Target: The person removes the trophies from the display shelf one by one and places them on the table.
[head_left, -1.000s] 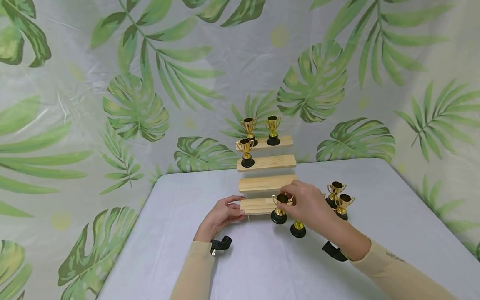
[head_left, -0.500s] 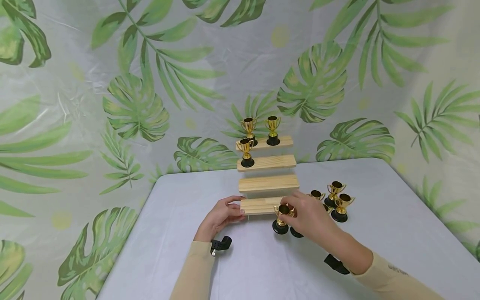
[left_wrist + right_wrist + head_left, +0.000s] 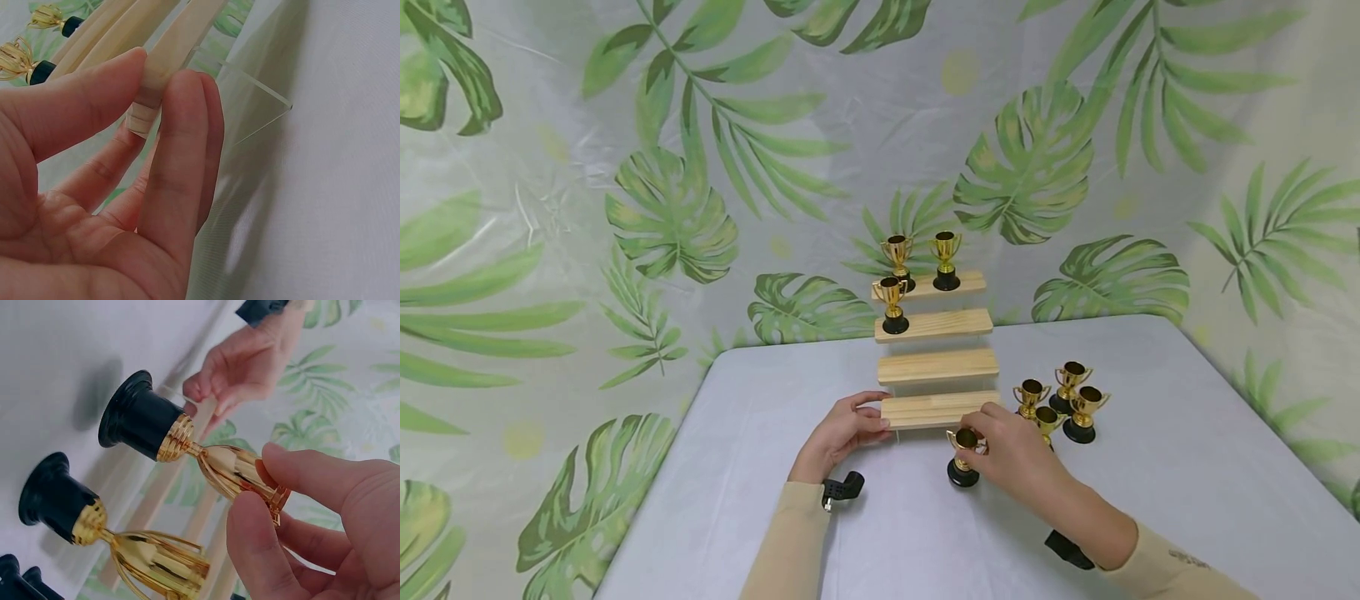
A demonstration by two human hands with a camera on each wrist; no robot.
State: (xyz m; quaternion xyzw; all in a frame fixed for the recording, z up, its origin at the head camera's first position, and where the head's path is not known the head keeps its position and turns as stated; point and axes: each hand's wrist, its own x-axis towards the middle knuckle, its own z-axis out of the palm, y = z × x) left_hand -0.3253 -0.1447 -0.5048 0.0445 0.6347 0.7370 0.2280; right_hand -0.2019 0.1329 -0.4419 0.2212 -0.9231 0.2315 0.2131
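Observation:
My right hand (image 3: 1015,450) pinches a small gold trophy cup (image 3: 964,450) by its upper part, between thumb and fingers. The cup's black base (image 3: 134,415) hangs low over the table in front of the stand; I cannot tell whether it touches. A second gold trophy cup (image 3: 150,559) stands close by in the right wrist view. My left hand (image 3: 842,429) holds the left end of the lowest wooden shelf (image 3: 936,410), thumb on one face and fingers on the other (image 3: 156,81). A clear support (image 3: 250,81) extends below that shelf.
On the top shelf (image 3: 966,286) stand two gold trophy cups (image 3: 946,257), and one more (image 3: 892,304) on the left of the second shelf. Several trophy cups (image 3: 1070,383) are grouped right of the stand on the white tablecloth (image 3: 760,383). A leaf-patterned sheet (image 3: 880,125) hangs behind.
My right hand has carried the trophy cup down and toward me, away from the lowest shelf's front edge. More of the cups on the right now show. The left hand has stayed put.

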